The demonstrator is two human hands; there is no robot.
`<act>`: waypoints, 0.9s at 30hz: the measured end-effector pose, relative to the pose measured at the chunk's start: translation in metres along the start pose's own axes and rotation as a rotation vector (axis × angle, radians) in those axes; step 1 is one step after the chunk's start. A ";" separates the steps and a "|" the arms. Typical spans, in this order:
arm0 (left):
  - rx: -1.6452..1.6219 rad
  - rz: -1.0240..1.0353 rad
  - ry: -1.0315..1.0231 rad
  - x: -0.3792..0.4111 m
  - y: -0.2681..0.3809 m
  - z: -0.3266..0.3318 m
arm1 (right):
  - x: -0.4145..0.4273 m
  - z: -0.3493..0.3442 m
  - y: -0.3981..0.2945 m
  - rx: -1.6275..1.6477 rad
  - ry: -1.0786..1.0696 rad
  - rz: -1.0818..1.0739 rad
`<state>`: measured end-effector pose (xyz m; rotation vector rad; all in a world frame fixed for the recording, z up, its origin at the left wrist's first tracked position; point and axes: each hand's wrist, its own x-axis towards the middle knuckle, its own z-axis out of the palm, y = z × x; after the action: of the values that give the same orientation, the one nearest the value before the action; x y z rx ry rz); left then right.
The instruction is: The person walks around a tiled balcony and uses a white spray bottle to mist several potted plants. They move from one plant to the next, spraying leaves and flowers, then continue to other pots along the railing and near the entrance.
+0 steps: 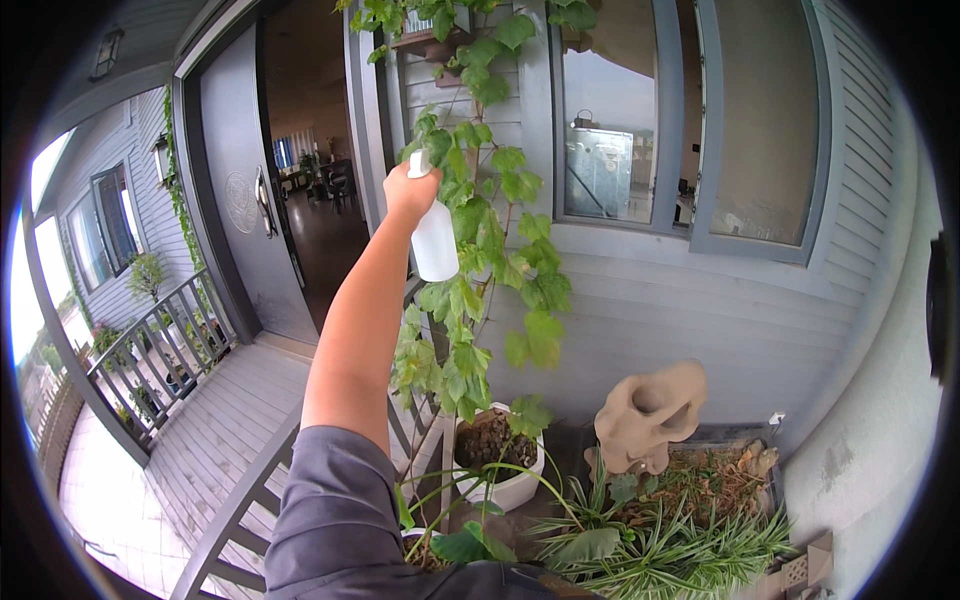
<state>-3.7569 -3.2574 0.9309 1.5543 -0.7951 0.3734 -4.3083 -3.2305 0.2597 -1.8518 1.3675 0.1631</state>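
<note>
My left hand [411, 187] is stretched out in front of me, wrapped around the neck of a white plastic spray bottle [435, 244]. The bottle's white spray head [418, 162] pokes up above my fist, and the trigger is hidden. Beside the bottle, on its right, a climbing vine [476, 217] with broad green leaves runs up the grey siding. Its stems come down towards a white planter [501, 491] filled with dark soil and chips. My right hand is out of view.
A grey railing [240, 517] runs below my arm along a plank deck [217, 427]. An open grey door [247, 180] stands at left. A tan sculpted stone-like ornament [649, 420] rises behind striped spider plants [675, 544]. A window sash [757, 135] juts out at upper right.
</note>
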 end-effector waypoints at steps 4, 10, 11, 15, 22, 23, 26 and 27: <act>0.005 -0.054 -0.056 -0.024 -0.008 -0.009 | -0.030 0.019 0.025 -0.026 0.007 0.043; -0.029 -0.165 -0.130 -0.068 -0.048 -0.021 | -0.093 0.039 0.079 -0.149 0.032 0.078; 0.014 -0.097 -0.182 -0.078 -0.056 -0.025 | -0.103 0.042 0.085 -0.207 0.036 0.056; 0.067 0.209 -0.372 -0.147 -0.087 -0.047 | -0.132 0.018 0.050 -0.151 0.430 -0.009; -0.163 0.058 -0.559 -0.349 -0.094 -0.111 | -0.198 -0.068 -0.257 0.463 0.398 -0.761; -0.202 0.045 -0.568 -0.374 -0.096 -0.121 | -0.201 -0.067 -0.289 0.403 0.326 -0.853; -0.197 0.126 -0.600 -0.428 -0.095 -0.144 | -0.204 -0.049 -0.353 0.331 0.238 -1.082; -0.189 0.150 -0.612 -0.438 -0.092 -0.155 | -0.203 -0.039 -0.367 0.296 0.197 -1.154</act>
<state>-3.9709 -2.9945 0.6000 1.4423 -1.3832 -0.0845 -4.0932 -3.0744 0.5861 -2.1245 0.2361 -0.7760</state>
